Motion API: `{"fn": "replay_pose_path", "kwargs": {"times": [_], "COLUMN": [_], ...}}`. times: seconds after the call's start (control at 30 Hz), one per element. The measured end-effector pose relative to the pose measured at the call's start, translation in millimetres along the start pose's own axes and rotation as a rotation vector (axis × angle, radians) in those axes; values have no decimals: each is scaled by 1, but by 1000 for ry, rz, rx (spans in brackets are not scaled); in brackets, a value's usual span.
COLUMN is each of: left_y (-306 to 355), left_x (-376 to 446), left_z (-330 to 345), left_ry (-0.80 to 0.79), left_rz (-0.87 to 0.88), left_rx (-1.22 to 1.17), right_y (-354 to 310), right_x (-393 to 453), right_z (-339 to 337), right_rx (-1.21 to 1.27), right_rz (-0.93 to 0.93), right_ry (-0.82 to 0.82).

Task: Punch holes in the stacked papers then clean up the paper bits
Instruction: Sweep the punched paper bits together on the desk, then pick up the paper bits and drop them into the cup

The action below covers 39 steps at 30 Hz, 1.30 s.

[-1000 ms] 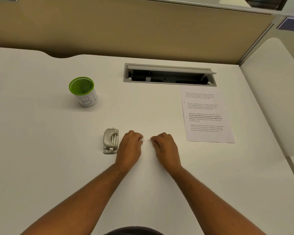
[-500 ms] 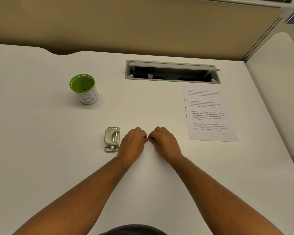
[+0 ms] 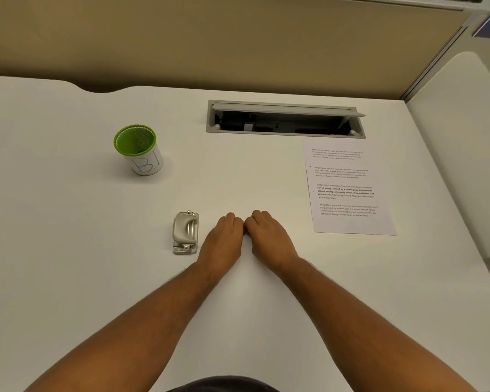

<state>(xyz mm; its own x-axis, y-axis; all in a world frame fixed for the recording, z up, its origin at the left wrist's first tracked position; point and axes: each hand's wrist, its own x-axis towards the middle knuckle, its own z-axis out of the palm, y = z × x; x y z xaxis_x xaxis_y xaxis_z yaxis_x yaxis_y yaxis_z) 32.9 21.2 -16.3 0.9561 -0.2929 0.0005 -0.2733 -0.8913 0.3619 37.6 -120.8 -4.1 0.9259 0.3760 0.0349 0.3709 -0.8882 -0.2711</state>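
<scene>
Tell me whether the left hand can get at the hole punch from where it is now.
Probably yes. The left hand rests on the desk right beside the hole punch, which lies just to its left with only bare desk between them. The right hand sits on the other side, out of the way.

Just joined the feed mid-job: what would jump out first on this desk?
Both hands, left hand and right hand, rest curled and touching at the fingertips at the desk's centre, right of the grey hole punch. A green-rimmed cup marked "BI" stands at the far left. The printed papers lie at the right, with two small marks near their left edge, just below an open cable tray.
</scene>
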Motion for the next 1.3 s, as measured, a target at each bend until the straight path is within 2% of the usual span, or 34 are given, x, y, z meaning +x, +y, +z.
{"fn": "replay_pose_path", "kwargs": {"times": [0.27, 0.53, 0.7, 1.07, 1.3], "left_y": [4, -9, -18, -18, -17], "left_x": [3, -2, 1, -6, -8], "left_z": [-5, -13, -14, -7, -14], "left_ry": [-62, -26, -43, -31, 5], "left_rz": [-17, -184, -249, -286, -283], "left_rx": [80, -162, -248, -311, -328], "right_y": [2, 29, 30, 18, 7], "right_x": [-1, -14, -18, -16, -5], "right_z": [7, -6, -8, -9, 0], "right_rx": [-3, 518, 703, 859, 739], "right_rz": [60, 454, 564, 606, 562], "right_ry": [-76, 20, 78, 78, 32]}}
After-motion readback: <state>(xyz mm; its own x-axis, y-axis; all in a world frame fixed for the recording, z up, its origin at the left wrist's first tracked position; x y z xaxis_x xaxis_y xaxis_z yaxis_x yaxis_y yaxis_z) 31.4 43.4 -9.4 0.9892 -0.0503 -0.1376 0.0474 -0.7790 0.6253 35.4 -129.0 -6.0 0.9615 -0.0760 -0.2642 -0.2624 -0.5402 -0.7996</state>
